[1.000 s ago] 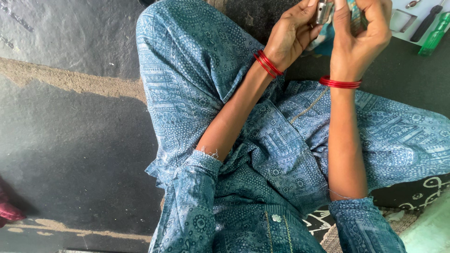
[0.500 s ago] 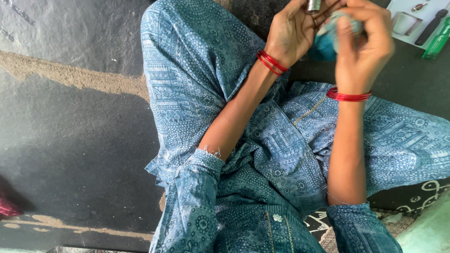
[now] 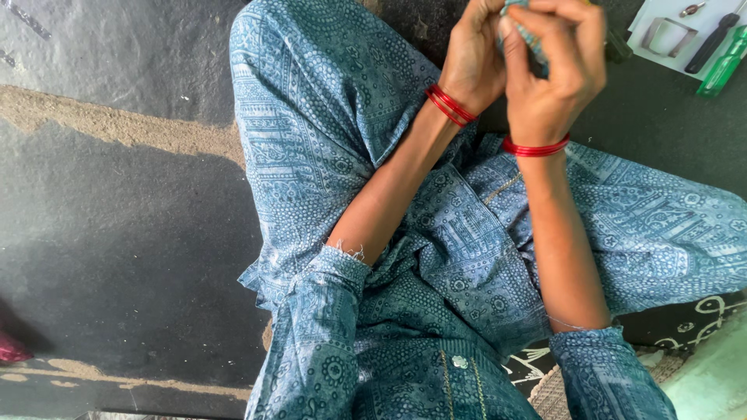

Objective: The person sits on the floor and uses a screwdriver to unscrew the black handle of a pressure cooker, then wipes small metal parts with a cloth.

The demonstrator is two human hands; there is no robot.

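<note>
The left hand (image 3: 475, 58) and right hand (image 3: 556, 74) are raised together at the top of the view, fingers pinched around a small teal cloth (image 3: 523, 31) bunched between them. The cloth sits mostly hidden in that two-handed pinch, and whether anything lies wrapped inside it cannot be told. Red bangles (image 3: 449, 105) ring both wrists. Below them the person sits cross-legged in blue printed clothing (image 3: 436, 257) on a dark floor (image 3: 117, 233). By the look of it, the hands are at a rubbing or wiping step; the next move likely calls for a firm pinch and small turns. Farther off, on a white sheet (image 3: 661, 15), lie a metal bracket (image 3: 669, 35) and a green screwdriver (image 3: 722, 68).
</note>
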